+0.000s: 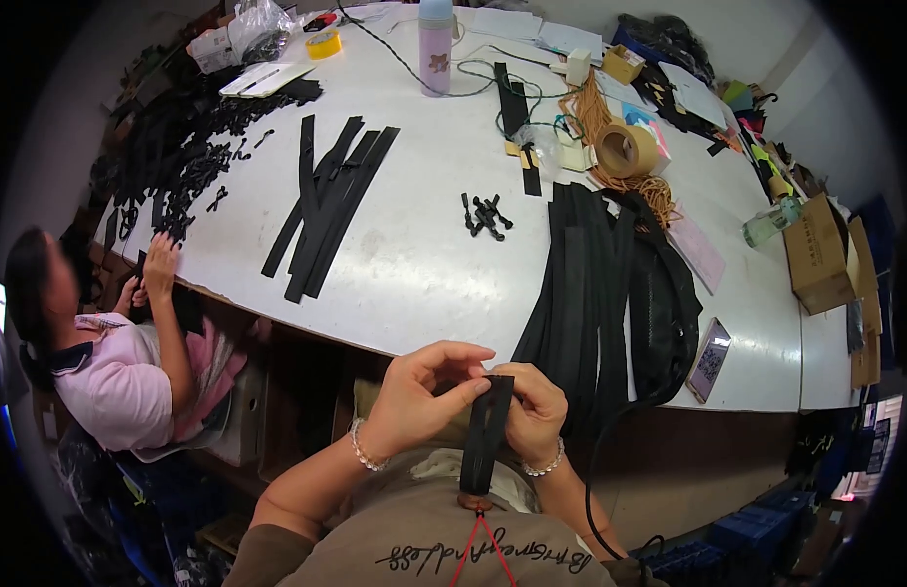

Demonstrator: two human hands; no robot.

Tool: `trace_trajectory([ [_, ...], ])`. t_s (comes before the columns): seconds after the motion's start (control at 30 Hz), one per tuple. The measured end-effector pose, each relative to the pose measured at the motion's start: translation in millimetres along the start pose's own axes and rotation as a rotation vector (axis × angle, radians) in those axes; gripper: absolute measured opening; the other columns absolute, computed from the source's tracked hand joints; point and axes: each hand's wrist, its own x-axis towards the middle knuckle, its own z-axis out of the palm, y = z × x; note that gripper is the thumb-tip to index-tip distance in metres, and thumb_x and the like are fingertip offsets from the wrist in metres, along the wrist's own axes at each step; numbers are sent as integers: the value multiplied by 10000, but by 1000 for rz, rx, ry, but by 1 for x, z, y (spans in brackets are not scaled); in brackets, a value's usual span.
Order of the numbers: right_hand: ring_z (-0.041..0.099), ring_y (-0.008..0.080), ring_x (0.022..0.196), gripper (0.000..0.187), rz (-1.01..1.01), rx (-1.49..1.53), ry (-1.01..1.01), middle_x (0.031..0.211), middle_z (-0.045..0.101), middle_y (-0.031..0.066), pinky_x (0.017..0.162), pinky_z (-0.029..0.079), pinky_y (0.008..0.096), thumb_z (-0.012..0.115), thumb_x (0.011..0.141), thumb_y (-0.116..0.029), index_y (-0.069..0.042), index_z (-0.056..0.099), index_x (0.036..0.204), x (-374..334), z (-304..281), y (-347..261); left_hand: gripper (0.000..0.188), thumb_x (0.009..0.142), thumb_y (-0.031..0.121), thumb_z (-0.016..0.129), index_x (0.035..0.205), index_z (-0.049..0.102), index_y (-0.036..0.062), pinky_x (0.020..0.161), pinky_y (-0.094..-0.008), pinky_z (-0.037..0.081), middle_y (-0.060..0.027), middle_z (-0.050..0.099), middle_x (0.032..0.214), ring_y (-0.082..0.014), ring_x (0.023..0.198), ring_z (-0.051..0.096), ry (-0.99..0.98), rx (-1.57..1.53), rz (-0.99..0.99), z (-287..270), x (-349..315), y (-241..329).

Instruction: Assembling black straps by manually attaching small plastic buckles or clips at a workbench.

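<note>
In front of my chest hangs a black zipper strip [485,440], its upper end between my two hands. My left hand [421,393] is closed, thumb and fingertips pinched at the strip's top left edge. My right hand [534,409] has its fingers curled in behind the same end, gripping it; some of its fingertips are hidden. Just past the table edge, a small pile of black zipper pulls [487,215] lies on the white table [424,284]. To the right of it is a thick stack of long black zipper strips [576,293], and more black strips [331,205] lie to the left.
At the left a co-worker [121,362] handles something dark beside a heap of small black parts [184,181]. A black bag [664,293], a phone [710,360], a tape roll [627,150], a bottle [435,49] and a cardboard box [820,254] stand or lie on the table.
</note>
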Motion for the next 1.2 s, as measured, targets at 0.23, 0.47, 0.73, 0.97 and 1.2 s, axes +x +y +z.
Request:
trace_trajectory([
  [0.23,629,188,777,118,3,55,5,907,653,131,676,489,247,627,806,10,34,638,921,0,5,-2,286,781,-51,667,1058,606,-13,763,-222,497,-65,628,900,-100,833,605,66,223,112,1,-10,0],
  [0.47,621,164,766,111,110,116,41,886,650,116,674,483,236,608,810,42,42,636,918,-4,8,-5,253,787,-36,665,1035,617,-11,747,-216,493,-60,636,898,-96,823,605,84,244,126,3,-10,-2],
  [0.73,625,175,792,125,57,101,50,902,650,125,691,490,245,616,802,53,33,629,925,-5,7,2,133,801,-31,652,933,634,-30,776,-226,494,-71,643,929,-101,872,600,67,-51,-142,1,-10,-12],
  [0.97,623,194,834,235,-24,32,-18,996,635,153,740,501,270,558,757,119,27,623,964,2,3,-6,122,773,-24,670,891,668,5,715,-239,497,-76,661,856,-130,800,625,102,211,138,4,-13,-12],
  [1.2,592,140,748,229,39,43,-15,932,613,122,640,462,238,589,724,80,31,621,945,-2,-12,-19,168,740,-55,670,892,667,18,689,-258,494,-93,655,837,-174,769,630,54,424,255,2,-15,-1],
])
